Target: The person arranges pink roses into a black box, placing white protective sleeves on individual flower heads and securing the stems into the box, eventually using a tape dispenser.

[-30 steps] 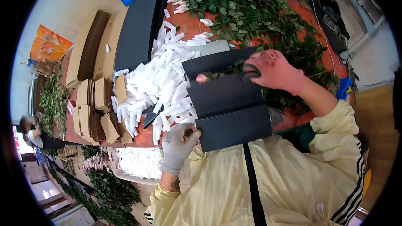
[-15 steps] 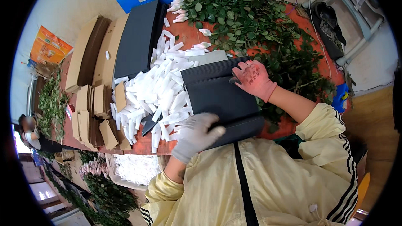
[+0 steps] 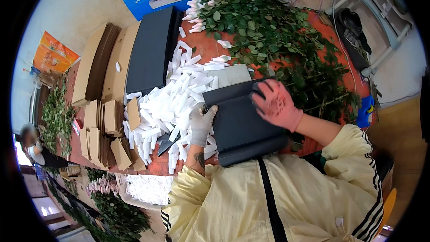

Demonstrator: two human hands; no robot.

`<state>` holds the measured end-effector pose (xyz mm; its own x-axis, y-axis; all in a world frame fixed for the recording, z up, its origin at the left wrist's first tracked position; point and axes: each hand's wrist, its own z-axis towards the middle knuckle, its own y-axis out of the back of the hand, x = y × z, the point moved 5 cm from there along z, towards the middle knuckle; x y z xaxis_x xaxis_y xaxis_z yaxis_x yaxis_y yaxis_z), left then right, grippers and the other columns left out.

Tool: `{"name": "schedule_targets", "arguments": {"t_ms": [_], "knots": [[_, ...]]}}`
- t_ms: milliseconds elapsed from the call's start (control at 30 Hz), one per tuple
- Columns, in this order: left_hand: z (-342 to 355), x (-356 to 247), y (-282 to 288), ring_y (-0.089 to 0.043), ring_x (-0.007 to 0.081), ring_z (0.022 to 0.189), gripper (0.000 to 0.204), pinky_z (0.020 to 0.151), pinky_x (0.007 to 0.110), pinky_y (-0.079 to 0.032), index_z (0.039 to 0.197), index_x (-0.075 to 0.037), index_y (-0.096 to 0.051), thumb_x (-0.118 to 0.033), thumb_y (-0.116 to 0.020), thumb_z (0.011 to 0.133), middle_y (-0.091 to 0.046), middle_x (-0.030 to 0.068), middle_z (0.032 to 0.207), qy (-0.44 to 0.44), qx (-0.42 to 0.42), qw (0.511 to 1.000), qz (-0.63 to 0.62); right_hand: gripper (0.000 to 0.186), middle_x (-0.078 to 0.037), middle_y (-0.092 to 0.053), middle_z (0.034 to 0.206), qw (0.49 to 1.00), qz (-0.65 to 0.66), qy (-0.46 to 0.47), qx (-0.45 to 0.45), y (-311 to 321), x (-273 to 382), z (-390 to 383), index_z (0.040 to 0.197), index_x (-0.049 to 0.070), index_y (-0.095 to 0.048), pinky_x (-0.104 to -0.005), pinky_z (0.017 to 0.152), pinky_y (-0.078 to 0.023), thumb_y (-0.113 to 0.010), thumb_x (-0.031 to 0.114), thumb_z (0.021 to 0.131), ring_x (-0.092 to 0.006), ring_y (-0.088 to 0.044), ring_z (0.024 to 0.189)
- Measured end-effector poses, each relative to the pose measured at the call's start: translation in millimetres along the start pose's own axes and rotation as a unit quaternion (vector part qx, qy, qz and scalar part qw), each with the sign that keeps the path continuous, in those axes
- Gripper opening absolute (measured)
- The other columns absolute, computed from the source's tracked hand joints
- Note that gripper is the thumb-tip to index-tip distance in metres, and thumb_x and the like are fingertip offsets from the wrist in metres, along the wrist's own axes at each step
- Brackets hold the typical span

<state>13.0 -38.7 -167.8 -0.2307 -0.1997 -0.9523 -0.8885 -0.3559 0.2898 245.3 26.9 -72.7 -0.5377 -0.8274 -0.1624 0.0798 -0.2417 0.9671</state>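
Directly before me lies a creased black corrugated cardboard sheet (image 3: pixel 244 123), its near and far strips folded up along the creases. My left hand (image 3: pixel 201 123), in a whitish-grey glove, pinches the sheet's left edge, thumb on top and the other fingers partly hidden. Over the sheet's right side is my right hand (image 3: pixel 277 103) in a pink glove, fingers spread and slightly blurred, resting on or just above the surface. A heap of white tube-shaped sleeves (image 3: pixel 179 89) covers the table just left of the sheet. A dark tool (image 3: pixel 168 145) lies partly buried among them.
Leafy rose stems (image 3: pixel 268 31) with white-wrapped buds (image 3: pixel 195 15) fill the back right. Black cardboard sheets (image 3: pixel 150 49) and brown cardboard pieces (image 3: pixel 92 62) stack at left. A tub of white sleeves (image 3: pixel 148 190) stands below the table edge. Another person (image 3: pixel 33 145) is far left.
My left hand has moved from above the sheet's near part to its left edge and taken hold. My right hand has come down from the far edge. The sheet has shifted slightly nearer.
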Motion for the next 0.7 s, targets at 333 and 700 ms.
{"name": "schedule_targets", "arguments": {"t_ms": [333,700], "knots": [[-9,6,21,-0.064,0.0328,0.084,0.03,0.077,0.041,-0.049,0.103,0.0,-0.065,-0.025,-0.068,0.086,-0.068,0.0163,0.094,-0.105,-0.012,0.986,0.131,0.072,-0.014,-0.037,0.151,0.952,0.059,0.117,0.275,-61,65,8,0.137,0.007,-0.048,-0.0474,0.116,-0.022,-0.046,0.059,0.088,-0.0351,-0.031,0.139],[-47,84,153,-0.057,0.0324,0.111,0.056,0.094,0.045,-0.046,0.121,-0.013,-0.058,-0.025,-0.073,0.069,-0.058,0.0112,0.122,-0.022,0.08,0.804,0.589,0.072,-0.014,-0.039,0.148,0.945,0.231,0.081,0.217,-63,68,9,0.137,0.007,-0.047,-0.05,0.117,-0.017,-0.044,0.06,0.089,-0.0361,-0.032,0.137]]}}
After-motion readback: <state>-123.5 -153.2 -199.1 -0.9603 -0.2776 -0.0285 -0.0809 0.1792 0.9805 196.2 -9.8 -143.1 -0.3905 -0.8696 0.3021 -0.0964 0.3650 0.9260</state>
